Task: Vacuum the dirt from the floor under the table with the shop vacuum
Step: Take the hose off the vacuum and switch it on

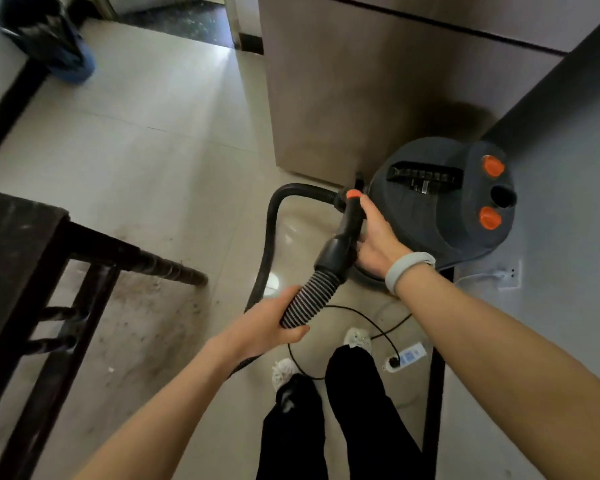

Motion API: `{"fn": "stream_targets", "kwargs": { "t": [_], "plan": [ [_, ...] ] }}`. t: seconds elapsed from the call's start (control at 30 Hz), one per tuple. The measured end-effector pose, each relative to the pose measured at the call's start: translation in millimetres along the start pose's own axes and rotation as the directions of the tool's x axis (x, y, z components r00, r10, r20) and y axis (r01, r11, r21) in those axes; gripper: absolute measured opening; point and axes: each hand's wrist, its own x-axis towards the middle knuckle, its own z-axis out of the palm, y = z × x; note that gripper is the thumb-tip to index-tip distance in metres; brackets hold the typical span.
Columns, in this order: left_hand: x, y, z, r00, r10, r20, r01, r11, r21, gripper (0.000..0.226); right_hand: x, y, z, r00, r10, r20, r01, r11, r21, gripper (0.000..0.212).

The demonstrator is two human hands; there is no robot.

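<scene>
While both hands are busy with the hose, I judge that I am at the setup step and no vacuuming has begun. My left hand point(274, 322) is wrapped around the ribbed hose point(309, 299), fingers curled under it. My right hand point(378, 237) grips the black handle piece point(350, 223) with the orange tip, close against the side of the shop vacuum point(440, 199), thumb and fingers pressed around the tube. The vacuum stands on the floor point(174, 140) to my right, near the wall and the tall cabinet point(361, 91), with two orange knobs point(492, 166) on its lid. The rest of the hose loops away from the handle and down across the floor. The dirt point(153, 306) lies well to my left, a grey speckled patch spread on the tiles beneath the dark wooden counter point(18, 244) and between its legs. A power cord point(361, 317) runs across the floor by my feet to a power strip point(407, 356); I cannot tell whether the machine is switched on.

I cannot see the nozzle end of the hose, so I cannot say where it lies. The next move, as I read it, calls for swinging the working end leftward, lowering it under the counter, and keeping the hose and cord from snagging on the counter leg or my feet.
</scene>
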Motion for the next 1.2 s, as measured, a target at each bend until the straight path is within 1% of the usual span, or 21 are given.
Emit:
{"fn": "stream_targets", "kwargs": {
  "t": [0.1, 0.17, 0.23, 0.3, 0.4, 0.5, 0.57, 0.6, 0.63, 0.67, 0.73, 0.8, 0.83, 0.87, 0.9, 0.93, 0.97, 1.03, 1.07, 1.13, 1.2],
  "plan": [
    [-9, -9, 1, 0.999, 0.033, -0.014, -0.031, 0.989, 0.144, 0.061, 7, 5, 8, 0.998, -0.035, -0.058, 0.035, 0.999, -0.010, 0.058],
    [-10, -15, -3, 0.996, 0.045, -0.071, -0.029, 0.977, 0.211, 0.062, 7, 4, 17, 0.995, -0.077, -0.069, 0.075, 0.996, -0.039, 0.052],
    [-5, -23, -9, 0.989, 0.055, -0.137, -0.018, 0.966, 0.258, 0.062, 5, -2, 28, 0.986, -0.153, -0.060, 0.150, 0.988, -0.047, 0.040],
    [5, -25, -19, 0.979, 0.079, -0.189, -0.021, 0.956, 0.293, 0.061, 2, -12, 39, 0.974, -0.222, -0.037, 0.222, 0.975, -0.011, 0.033],
    [29, -25, -40, 0.949, 0.109, -0.296, -0.007, 0.946, 0.325, 0.059, -3, -35, 51, 0.953, -0.302, -0.013, 0.302, 0.948, 0.100, 0.029],
    [57, -18, -60, 0.916, 0.095, -0.390, 0.056, 0.932, 0.359, 0.057, -10, -58, 58, 0.931, -0.365, -0.001, 0.358, 0.913, 0.193, 0.020],
    [71, -11, -61, 0.936, 0.066, -0.347, 0.094, 0.900, 0.425, 0.065, -10, -65, 57, 0.907, -0.421, -0.001, 0.414, 0.892, 0.181, 0.017],
    [77, -8, -59, 0.957, 0.043, -0.286, 0.101, 0.878, 0.468, 0.070, -9, -65, 53, 0.889, -0.458, 0.001, 0.455, 0.884, 0.108, 0.017],
    [81, -7, -55, 0.976, 0.000, -0.217, 0.105, 0.874, 0.474, 0.076, -5, -62, 46, 0.867, -0.498, 0.016, 0.498, 0.867, -0.014, 0.017],
    [83, -6, -52, 0.985, -0.055, -0.162, 0.119, 0.900, 0.419, 0.078, -2, -56, 37, 0.847, -0.529, 0.052, 0.530, 0.833, -0.160, 0.017],
    [85, -9, -48, 0.976, -0.165, -0.144, 0.190, 0.964, 0.184, 0.073, 6, -39, 15, 0.831, -0.534, 0.153, 0.547, 0.737, -0.397, 0.015],
    [85, -9, -49, 0.950, -0.236, -0.204, 0.230, 0.972, -0.057, 0.058, 12, -21, 0, 0.832, -0.498, 0.245, 0.545, 0.655, -0.524, 0.016],
    [86, -6, -50, 0.937, -0.267, -0.225, 0.224, 0.954, -0.200, 0.051, 13, -13, -4, 0.833, -0.474, 0.287, 0.546, 0.617, -0.566, 0.018],
    [88, -1, -53, 0.925, -0.304, -0.227, 0.205, 0.904, -0.374, 0.048, 15, -5, -8, 0.831, -0.447, 0.330, 0.550, 0.577, -0.604, 0.021],
    [90, 7, -57, 0.920, -0.330, -0.211, 0.167, 0.818, -0.551, 0.047, 16, 1, -10, 0.829, -0.413, 0.377, 0.556, 0.534, -0.638, 0.024],
    [93, 15, -60, 0.921, -0.336, -0.198, 0.115, 0.719, -0.686, 0.048, 17, 6, -11, 0.824, -0.373, 0.427, 0.565, 0.479, -0.672, 0.026],
    [98, 23, -63, 0.922, -0.333, -0.198, 0.062, 0.631, -0.774, 0.050, 18, 11, -13, 0.816, -0.332, 0.474, 0.578, 0.413, -0.704, 0.026],
    [108, 35, -66, 0.911, -0.341, -0.233, -0.047, 0.475, -0.879, 0.046, 19, 17, -18, 0.803, -0.258, 0.537, 0.595, 0.284, -0.752, 0.020],
    [111, 39, -65, 0.901, -0.349, -0.259, -0.100, 0.412, -0.906, 0.038, 20, 18, -20, 0.805, -0.240, 0.542, 0.590, 0.239, -0.771, 0.023],
    [117, 46, -58, 0.881, -0.361, -0.306, -0.166, 0.369, -0.914, 0.020, 19, 16, -24, 0.822, -0.222, 0.525, 0.566, 0.213, -0.796, 0.031],
    [124, 52, -51, 0.867, -0.372, -0.332, -0.186, 0.375, -0.908, 0.016, 19, 11, -31, 0.836, -0.212, 0.507, 0.544, 0.197, -0.815, 0.035]
  ]
}}
